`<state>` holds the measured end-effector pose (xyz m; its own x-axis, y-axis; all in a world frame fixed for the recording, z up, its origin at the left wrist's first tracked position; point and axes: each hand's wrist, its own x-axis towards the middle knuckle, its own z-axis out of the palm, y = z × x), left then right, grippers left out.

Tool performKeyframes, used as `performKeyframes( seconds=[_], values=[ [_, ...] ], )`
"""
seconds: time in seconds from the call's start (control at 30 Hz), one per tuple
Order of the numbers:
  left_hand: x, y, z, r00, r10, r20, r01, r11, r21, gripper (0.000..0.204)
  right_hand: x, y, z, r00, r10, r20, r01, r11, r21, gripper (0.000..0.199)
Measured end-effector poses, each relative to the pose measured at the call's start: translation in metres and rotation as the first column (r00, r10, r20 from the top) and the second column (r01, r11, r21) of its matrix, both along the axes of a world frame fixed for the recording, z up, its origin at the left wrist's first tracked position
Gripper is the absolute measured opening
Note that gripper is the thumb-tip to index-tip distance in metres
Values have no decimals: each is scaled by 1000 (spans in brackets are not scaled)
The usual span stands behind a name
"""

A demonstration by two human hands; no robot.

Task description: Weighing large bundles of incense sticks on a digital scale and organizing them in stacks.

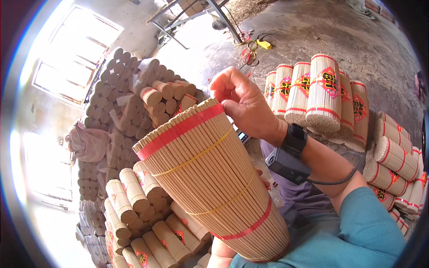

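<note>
A big bundle of tan incense-like sticks (214,174) leans up across the middle of the view, its far end wider and tilted to the left. Red bands circle it near both ends, with thin yellow rubber bands between them. My right hand (243,100) is closed at the rim of the far end, thumb and fingers curled together; what they pinch is too small to make out. Behind the bundle, my left hand (262,177) supports it, with only some fingertips showing at its right side and the forearm below. A black strap with a small device (288,161) sits on my right wrist.
Finished bundles with red labels (324,94) stand at the right, and more bundles (397,156) lie beyond them. Stacked bundles (165,241) fill the lower left, below a tall wrapped pile (111,80). Scissors (250,49) and a yellow tool (264,44) lie on the floor near a metal frame (228,22).
</note>
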<state>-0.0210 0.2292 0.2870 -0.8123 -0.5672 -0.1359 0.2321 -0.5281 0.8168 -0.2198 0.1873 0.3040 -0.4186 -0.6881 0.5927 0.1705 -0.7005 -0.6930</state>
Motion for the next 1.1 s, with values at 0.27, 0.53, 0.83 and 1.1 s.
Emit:
performKeyframes(
  seconds=[0.27, 0.53, 0.83, 1.1],
  values=[
    [-1, -5, -1, 1000, 13, -27, -11, 999, 39, 76, -3, -4, -2, 997, -16, -78, 21, 998, 58, 25],
    [-10, -15, -1, 992, 40, -121, -26, 993, 115, 75, -11, 7, -1, 995, -25, -96, 38, 989, 141, 27],
    [-15, -39, 12, 961, 112, -253, -79, 987, 137, 74, 12, 41, 70, 543, -571, -616, 537, 800, -269, 30],
    [-31, -81, 50, 905, 76, -419, -75, 997, 19, 72, 22, 43, 77, 472, -570, -673, 563, 782, -267, 30]
  ],
)
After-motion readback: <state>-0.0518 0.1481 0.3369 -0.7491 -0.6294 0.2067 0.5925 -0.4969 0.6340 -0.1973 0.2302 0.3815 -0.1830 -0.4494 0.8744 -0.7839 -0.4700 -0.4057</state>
